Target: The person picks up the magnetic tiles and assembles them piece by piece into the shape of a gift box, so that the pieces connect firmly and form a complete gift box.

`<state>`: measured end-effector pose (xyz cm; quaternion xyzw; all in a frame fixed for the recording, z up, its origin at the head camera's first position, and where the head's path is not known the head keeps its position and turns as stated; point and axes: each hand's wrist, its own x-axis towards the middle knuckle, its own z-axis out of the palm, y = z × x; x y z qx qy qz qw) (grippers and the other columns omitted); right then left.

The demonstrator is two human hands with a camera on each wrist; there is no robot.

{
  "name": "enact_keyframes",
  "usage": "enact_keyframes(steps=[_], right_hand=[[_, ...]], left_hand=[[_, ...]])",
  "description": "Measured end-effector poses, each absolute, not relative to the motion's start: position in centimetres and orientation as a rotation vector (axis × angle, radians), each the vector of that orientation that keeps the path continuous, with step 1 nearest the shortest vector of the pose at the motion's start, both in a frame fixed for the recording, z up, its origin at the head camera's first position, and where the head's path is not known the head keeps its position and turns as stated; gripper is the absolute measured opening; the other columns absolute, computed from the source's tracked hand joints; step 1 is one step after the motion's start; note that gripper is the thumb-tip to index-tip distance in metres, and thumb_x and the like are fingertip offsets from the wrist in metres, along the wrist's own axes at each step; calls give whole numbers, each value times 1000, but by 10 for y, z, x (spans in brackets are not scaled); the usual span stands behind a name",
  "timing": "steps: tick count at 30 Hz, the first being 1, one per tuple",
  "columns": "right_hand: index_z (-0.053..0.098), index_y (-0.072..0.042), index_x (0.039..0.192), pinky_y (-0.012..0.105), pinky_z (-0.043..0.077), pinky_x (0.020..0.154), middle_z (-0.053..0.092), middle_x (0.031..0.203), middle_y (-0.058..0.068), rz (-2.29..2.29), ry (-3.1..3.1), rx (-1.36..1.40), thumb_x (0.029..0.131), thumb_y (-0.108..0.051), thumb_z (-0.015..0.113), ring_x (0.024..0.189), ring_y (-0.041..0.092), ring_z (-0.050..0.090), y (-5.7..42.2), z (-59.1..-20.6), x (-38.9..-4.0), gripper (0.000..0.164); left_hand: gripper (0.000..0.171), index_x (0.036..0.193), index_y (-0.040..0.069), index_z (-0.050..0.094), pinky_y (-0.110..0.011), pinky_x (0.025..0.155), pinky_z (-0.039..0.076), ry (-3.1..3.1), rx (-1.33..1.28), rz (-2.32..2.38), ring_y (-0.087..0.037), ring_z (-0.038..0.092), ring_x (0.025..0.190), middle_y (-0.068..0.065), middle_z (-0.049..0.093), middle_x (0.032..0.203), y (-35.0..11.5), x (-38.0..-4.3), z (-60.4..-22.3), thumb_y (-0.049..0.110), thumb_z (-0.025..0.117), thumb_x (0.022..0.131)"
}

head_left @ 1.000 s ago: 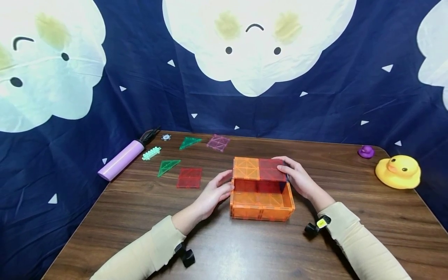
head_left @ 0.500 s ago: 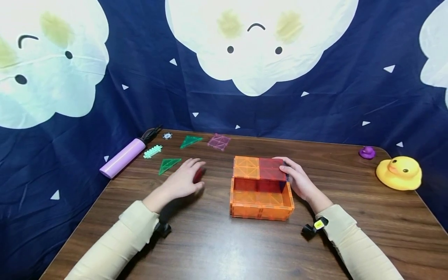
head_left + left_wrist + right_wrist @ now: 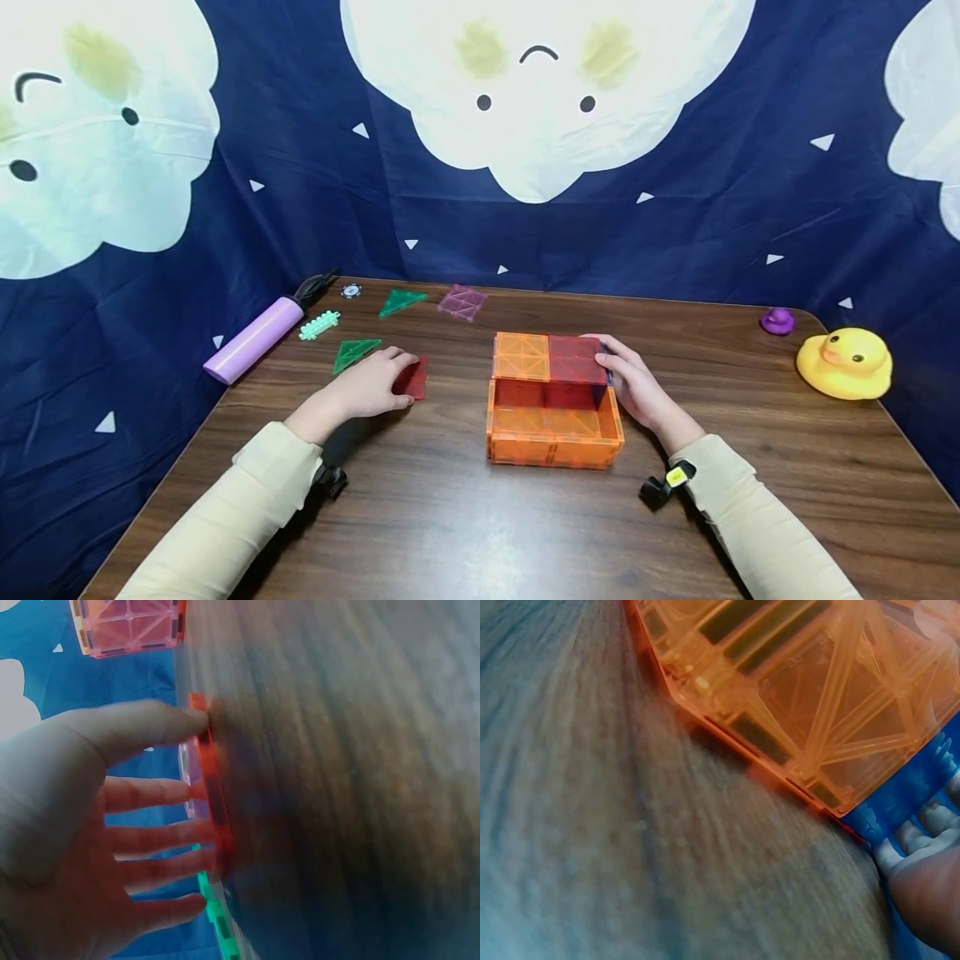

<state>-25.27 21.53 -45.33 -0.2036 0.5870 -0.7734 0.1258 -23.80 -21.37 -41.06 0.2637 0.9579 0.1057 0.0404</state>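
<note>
While left hand (image 3: 365,387) touches red tile (image 3: 414,380), yellow right-wrist label (image 3: 677,477), illegibly small

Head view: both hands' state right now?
Left hand: open, fingers spread at the red translucent square plastic tile; firm grip can't be told.
Right hand: closed, holding the orange-and-red translucent plastic box at its right side.

The left hand (image 3: 363,389) has reached the red tile (image 3: 412,380).
</note>
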Motion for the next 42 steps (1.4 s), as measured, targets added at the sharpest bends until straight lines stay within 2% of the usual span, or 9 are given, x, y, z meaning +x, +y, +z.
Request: enact_keyframes(steps=[4,6,11,15,20,25,32,42], right_hand=[[55,-8,137,30,52,95,62,126,3,-2257,1714,-592,106,-10,45,111,15,61,215,-453,-253,33],[55,-8,137,31,52,95,62,126,3,-2260,1711,-592,106,-10,45,111,16,61,215,-454,-253,33],[57,-10,136,31,51,95,63,125,3,-2256,1715,-587,106,-11,45,111,16,61,216,-456,-255,32],[56,-10,136,31,51,96,63,125,3,-2264,1710,-590,106,-12,46,110,16,61,216,-458,-256,32],[54,-7,137,30,52,96,62,126,3,-2265,1687,-587,106,-12,47,110,16,62,215,-459,-257,33],[54,-8,136,30,52,94,63,125,3,-2266,1701,-569,105,-10,47,109,15,62,216,-458,-256,32],[55,-11,135,30,52,94,64,124,2,-2262,1702,-552,105,-11,48,108,15,63,217,-457,-255,31],[55,-10,136,30,52,94,64,125,2,-2259,1720,-536,105,-12,48,108,15,62,218,-455,-254,32]], left_hand=[[64,130,-7,61,-47,83,55,2979,841,312,-32,64,95,-24,63,118,-212,-242,-412,35,79,85],[64,130,-5,62,-46,81,56,3007,828,336,-30,63,93,-23,64,117,-210,-242,-413,37,77,85],[62,137,5,62,-48,85,56,3059,834,486,-31,63,103,-19,62,127,-194,-233,-405,42,75,89],[60,139,11,63,-46,88,55,3081,1012,671,-29,59,111,-13,61,131,-172,-218,-390,40,77,89],[60,138,12,66,-42,90,54,3075,1354,843,-26,55,118,-10,60,132,-143,-197,-377,36,81,85],[60,135,10,67,-37,91,52,3019,1586,813,-24,55,116,-9,60,132,-111,-184,-377,37,82,83],[60,133,9,69,-32,86,52,3000,1593,767,-23,53,113,-8,59,128,-85,-179,-387,38,82,82],[61,135,10,68,-36,98,48,2993,1564,689,-22,50,117,-6,58,127,-76,-185,-398,40,81,83]])
